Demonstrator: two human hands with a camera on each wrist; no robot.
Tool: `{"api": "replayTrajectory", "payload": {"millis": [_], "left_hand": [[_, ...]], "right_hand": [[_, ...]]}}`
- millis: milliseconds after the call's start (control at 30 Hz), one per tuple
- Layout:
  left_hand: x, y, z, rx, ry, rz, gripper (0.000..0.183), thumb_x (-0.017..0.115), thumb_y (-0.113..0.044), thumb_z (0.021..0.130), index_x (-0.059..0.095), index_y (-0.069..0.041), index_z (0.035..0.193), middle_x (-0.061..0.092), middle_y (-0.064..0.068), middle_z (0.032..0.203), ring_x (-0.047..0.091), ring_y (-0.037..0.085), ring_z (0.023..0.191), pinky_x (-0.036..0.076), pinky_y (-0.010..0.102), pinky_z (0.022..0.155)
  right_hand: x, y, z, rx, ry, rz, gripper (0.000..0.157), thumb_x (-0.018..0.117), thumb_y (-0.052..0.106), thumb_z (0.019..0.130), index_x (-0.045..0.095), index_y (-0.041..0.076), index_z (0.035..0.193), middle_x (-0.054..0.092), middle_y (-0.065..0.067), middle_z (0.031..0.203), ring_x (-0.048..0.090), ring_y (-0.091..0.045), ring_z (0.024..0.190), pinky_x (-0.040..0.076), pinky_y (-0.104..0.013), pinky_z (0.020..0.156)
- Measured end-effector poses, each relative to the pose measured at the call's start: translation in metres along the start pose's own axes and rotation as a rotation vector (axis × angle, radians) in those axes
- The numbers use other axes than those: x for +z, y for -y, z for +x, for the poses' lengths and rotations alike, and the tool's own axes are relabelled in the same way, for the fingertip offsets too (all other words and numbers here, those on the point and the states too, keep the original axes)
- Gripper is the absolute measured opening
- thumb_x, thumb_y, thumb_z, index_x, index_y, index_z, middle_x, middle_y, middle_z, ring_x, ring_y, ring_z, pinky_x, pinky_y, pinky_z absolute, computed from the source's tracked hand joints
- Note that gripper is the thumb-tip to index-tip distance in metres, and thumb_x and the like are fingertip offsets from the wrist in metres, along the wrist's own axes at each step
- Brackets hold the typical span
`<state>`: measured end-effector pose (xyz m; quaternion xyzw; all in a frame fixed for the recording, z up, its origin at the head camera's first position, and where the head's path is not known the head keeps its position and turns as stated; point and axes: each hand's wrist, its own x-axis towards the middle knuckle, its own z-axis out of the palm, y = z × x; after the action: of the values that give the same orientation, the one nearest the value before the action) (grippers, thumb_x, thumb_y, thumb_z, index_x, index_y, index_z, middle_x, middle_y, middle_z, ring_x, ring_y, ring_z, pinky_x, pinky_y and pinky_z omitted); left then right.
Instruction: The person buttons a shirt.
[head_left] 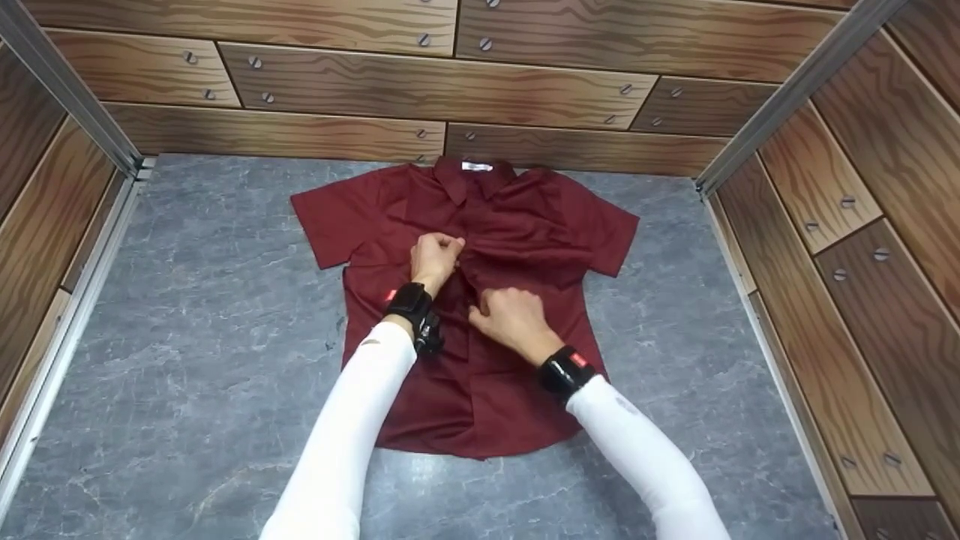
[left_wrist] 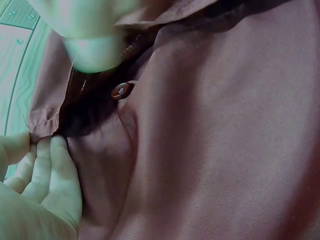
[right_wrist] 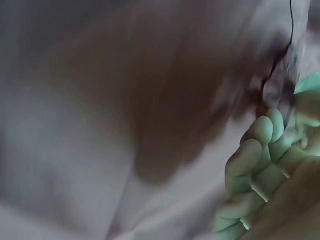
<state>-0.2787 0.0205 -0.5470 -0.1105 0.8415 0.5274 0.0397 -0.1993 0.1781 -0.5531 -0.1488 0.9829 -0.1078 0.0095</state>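
A dark red short-sleeved button-up shirt [head_left: 525, 405] lies front up, its collar at the far end. Around mid-chest, my left hand [head_left: 436, 259] pinches the edge of the front opening between thumb and fingers; the left wrist view shows the cloth lifted there. Lower and to the right, my right hand [head_left: 514, 319] has curled fingers at the same opening, thumb and fingertips together on the cloth edge in the right wrist view. Between the hands, a small dark button [left_wrist: 121, 90] shows beside the parted fabric. Part of the opening is hidden beneath my hands.
The shirt rests on a grey marbled surface [head_left: 217, 322]. Wood-patterned panels [head_left: 337, 82] stand behind it and at both sides, with metal rails [head_left: 795, 97] along the corners. A white label [head_left: 477, 166] sits inside the collar.
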Motion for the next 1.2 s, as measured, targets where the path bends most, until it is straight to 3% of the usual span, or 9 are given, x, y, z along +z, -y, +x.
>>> {"api": "replayTrajectory", "payload": {"millis": [167, 367, 500, 600, 700, 800, 933, 1067, 1200], "left_hand": [[-0.004, 0.002, 0.0, -0.027, -0.026, -0.015, 0.019, 0.072, -0.027, 0.098, 0.082, -0.01, 0.1, 0.078, 0.005, 0.09, 0.072, 0.016, 0.062, 0.056, 0.032, 0.077], [-0.011, 0.011, 0.002, 0.023, -0.029, 0.049, 0.018, 0.072, -0.023, 0.097, 0.079, -0.01, 0.108, 0.078, 0.006, 0.101, 0.073, 0.022, 0.095, 0.05, 0.035, 0.096], [-0.023, 0.021, -0.003, 0.192, -0.011, 0.082, 0.024, 0.071, -0.013, 0.096, 0.072, -0.004, 0.118, 0.071, 0.015, 0.116, 0.066, 0.029, 0.112, 0.048, 0.038, 0.1], [-0.042, 0.033, -0.008, 0.357, -0.065, 0.128, 0.025, 0.07, -0.007, 0.093, 0.07, 0.001, 0.117, 0.064, 0.021, 0.118, 0.06, 0.038, 0.115, 0.044, 0.046, 0.103], [-0.068, 0.049, -0.012, 0.441, -0.16, 0.18, 0.027, 0.068, -0.006, 0.09, 0.069, 0.002, 0.115, 0.061, 0.025, 0.119, 0.055, 0.045, 0.116, 0.04, 0.052, 0.103], [-0.097, 0.065, -0.014, 0.416, -0.25, 0.211, 0.028, 0.066, -0.007, 0.089, 0.067, 0.002, 0.115, 0.06, 0.026, 0.119, 0.054, 0.048, 0.114, 0.039, 0.054, 0.101], [-0.128, 0.081, -0.016, 0.288, -0.298, 0.208, 0.026, 0.063, -0.012, 0.092, 0.064, 0.003, 0.113, 0.058, 0.026, 0.118, 0.052, 0.047, 0.114, 0.038, 0.054, 0.1], [-0.144, 0.096, -0.025, 0.156, -0.224, 0.239, 0.033, 0.059, -0.029, 0.098, 0.068, 0.002, 0.104, 0.062, 0.025, 0.11, 0.056, 0.046, 0.109, 0.041, 0.052, 0.096], [-0.15, 0.107, -0.032, 0.096, -0.074, 0.338, 0.051, 0.058, -0.049, 0.1, 0.075, -0.002, 0.093, 0.069, 0.02, 0.094, 0.064, 0.039, 0.091, 0.047, 0.049, 0.082]], "right_hand": [[0.008, 0.016, -0.003, -0.13, -0.046, 0.032, 0.026, 0.067, 0.027, 0.092, 0.057, 0.016, 0.071, 0.057, 0.0, 0.064, 0.061, -0.03, 0.059, 0.051, -0.051, 0.056], [0.011, 0.023, -0.002, -0.255, 0.052, 0.036, 0.028, 0.063, 0.037, 0.102, 0.063, 0.012, 0.089, 0.068, -0.008, 0.082, 0.069, -0.034, 0.076, 0.053, -0.052, 0.067], [0.001, 0.007, -0.001, -0.196, 0.03, 0.125, 0.027, 0.061, 0.04, 0.103, 0.07, 0.016, 0.095, 0.071, -0.003, 0.088, 0.07, -0.028, 0.08, 0.055, -0.047, 0.071], [-0.01, -0.021, -0.004, -0.092, -0.111, 0.228, 0.024, 0.063, 0.034, 0.103, 0.073, 0.013, 0.095, 0.073, -0.004, 0.087, 0.071, -0.029, 0.079, 0.055, -0.047, 0.071], [-0.018, -0.059, -0.01, 0.044, -0.264, 0.325, 0.021, 0.065, 0.026, 0.102, 0.072, 0.007, 0.095, 0.073, -0.01, 0.086, 0.07, -0.033, 0.078, 0.053, -0.05, 0.071], [-0.025, -0.095, -0.015, 0.172, -0.311, 0.414, 0.024, 0.064, 0.025, 0.102, 0.072, 0.004, 0.096, 0.073, -0.012, 0.086, 0.068, -0.031, 0.078, 0.052, -0.047, 0.072], [-0.034, -0.131, -0.024, 0.321, -0.172, 0.416, 0.032, 0.062, 0.036, 0.102, 0.07, 0.007, 0.091, 0.069, -0.008, 0.081, 0.062, -0.026, 0.074, 0.047, -0.039, 0.069], [-0.038, -0.149, -0.034, 0.388, -0.006, 0.35, 0.037, 0.062, 0.043, 0.098, 0.068, 0.006, 0.102, 0.07, -0.011, 0.093, 0.064, -0.03, 0.084, 0.048, -0.042, 0.073], [-0.033, -0.149, -0.033, 0.362, 0.025, 0.406, 0.046, 0.065, 0.042, 0.098, 0.061, 0.0, 0.118, 0.069, -0.019, 0.108, 0.064, -0.035, 0.097, 0.049, -0.047, 0.083]]}}
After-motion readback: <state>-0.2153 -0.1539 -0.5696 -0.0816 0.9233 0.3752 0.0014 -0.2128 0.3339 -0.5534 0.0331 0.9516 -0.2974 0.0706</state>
